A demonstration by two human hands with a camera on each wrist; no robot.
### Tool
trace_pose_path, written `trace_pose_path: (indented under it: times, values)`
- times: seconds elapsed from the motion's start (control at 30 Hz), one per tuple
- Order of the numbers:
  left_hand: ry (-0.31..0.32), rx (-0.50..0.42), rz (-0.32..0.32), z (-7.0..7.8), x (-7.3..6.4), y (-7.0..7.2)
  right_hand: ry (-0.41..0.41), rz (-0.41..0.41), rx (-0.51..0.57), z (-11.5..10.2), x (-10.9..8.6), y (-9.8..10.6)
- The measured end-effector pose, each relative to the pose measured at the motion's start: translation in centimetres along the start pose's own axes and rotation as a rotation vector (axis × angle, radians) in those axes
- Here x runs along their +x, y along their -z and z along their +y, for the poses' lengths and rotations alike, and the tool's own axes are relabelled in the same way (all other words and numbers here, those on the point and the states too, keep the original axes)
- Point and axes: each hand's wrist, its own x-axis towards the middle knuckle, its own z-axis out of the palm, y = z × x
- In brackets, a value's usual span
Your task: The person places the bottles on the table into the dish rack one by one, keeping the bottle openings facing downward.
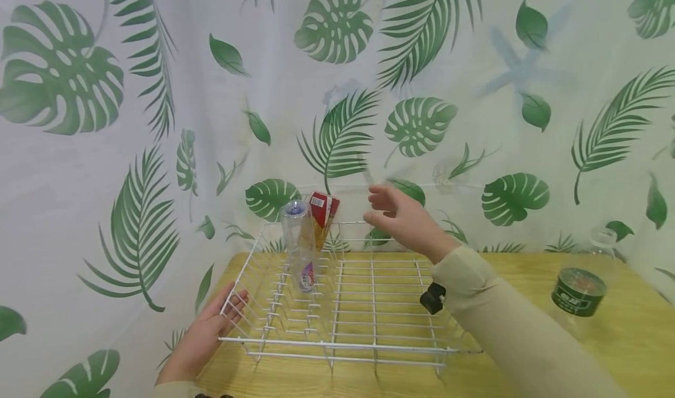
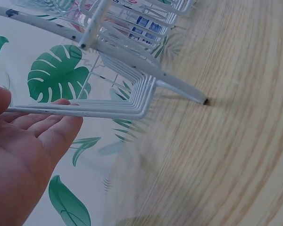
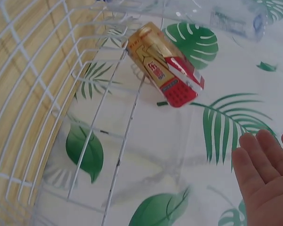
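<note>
A white wire dish rack [image 1: 374, 344] stands on the wooden table. My left hand [image 1: 211, 325] holds its left side. In the left wrist view, a rim wire runs between the thumb and the fingers [image 2: 52, 134]. Toward the back left of the rack, a clear plastic bottle [image 1: 297, 240] with a purple and red label stands on end. Behind the bottle a red and gold package [image 1: 323, 210] leans in the wires, its red end up. To the right of the package my right hand [image 1: 403, 219] hangs above the rack's back edge, holding nothing, fingers slightly bent.
A clear jar [image 1: 603, 257] with a green label [image 1: 579, 292] stands on the table right of the rack, beyond the right forearm. A white sheet [image 1: 337, 75] with green leaf prints hangs behind and to the left of the table [image 1: 633, 351].
</note>
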Motion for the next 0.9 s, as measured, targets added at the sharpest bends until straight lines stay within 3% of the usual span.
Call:
trace_pose_path:
  times: [0.23, 0.5, 0.9]
  values:
    - [-0.018, -0.027, -0.031, -0.2, -0.2, 0.1, 0.026, 0.028, 0.040, 1.1, -2.6, 2.8]
    - [-0.040, -0.030, -0.046, -0.3, -0.1, -0.1, 0.039, 0.088, -0.018, 2.0, -6.5, 6.1]
    - [0.001, -0.018, -0.024, 0.2, 0.1, -0.6, 0.018, 0.264, -0.109, 4.0, -15.1, 10.2]
